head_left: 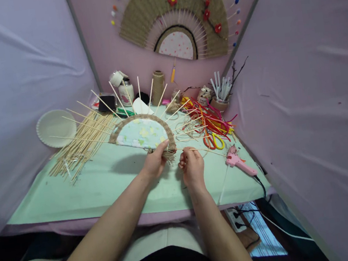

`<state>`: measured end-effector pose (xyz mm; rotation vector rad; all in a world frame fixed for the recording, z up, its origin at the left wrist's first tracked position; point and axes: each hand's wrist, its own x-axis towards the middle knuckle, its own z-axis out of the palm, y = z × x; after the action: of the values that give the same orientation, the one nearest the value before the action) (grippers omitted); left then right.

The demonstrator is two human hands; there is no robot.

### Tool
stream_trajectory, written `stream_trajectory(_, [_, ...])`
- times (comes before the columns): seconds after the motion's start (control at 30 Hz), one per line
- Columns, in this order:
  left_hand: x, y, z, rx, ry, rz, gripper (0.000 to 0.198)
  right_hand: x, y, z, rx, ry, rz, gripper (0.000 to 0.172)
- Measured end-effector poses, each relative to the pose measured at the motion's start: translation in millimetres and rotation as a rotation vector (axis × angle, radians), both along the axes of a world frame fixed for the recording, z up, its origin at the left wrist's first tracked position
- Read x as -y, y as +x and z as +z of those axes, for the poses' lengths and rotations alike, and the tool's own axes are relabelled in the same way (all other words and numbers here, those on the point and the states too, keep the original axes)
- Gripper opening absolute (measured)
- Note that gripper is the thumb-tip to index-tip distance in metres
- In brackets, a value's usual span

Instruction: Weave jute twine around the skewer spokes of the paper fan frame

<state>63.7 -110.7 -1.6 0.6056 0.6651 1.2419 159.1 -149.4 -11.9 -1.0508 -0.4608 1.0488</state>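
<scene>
A half-round fan piece with a flowered pale-blue face, a jute-wrapped rim and wooden sticks fanning out lies on the green table cover. My left hand presses its fingers together on the fan's right lower corner, where the jute is frayed. Just to the right, my right hand is closed in a pinch on a thin jute string that runs off toward the right.
A bundle of wooden sticks lies at left beside a white paper plate. Coloured cords and scissors lie at right, a pink glue gun near the edge. Jars, a twine spool and a finished fan stand behind.
</scene>
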Motion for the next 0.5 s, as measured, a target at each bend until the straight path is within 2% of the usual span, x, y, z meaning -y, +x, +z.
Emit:
stream_trajectory(0.33, [1.2,3.1,-0.3,0.02,-0.018,0.017,0.031,-0.9,-1.7,-0.1,-0.003,0.04,-0.03,0.025])
stream_trajectory(0.5, [1.5,2.6,2.0,0.033,-0.017,0.031,0.032,3.8,0.4,-0.2,0.021,0.064,0.023,0.029])
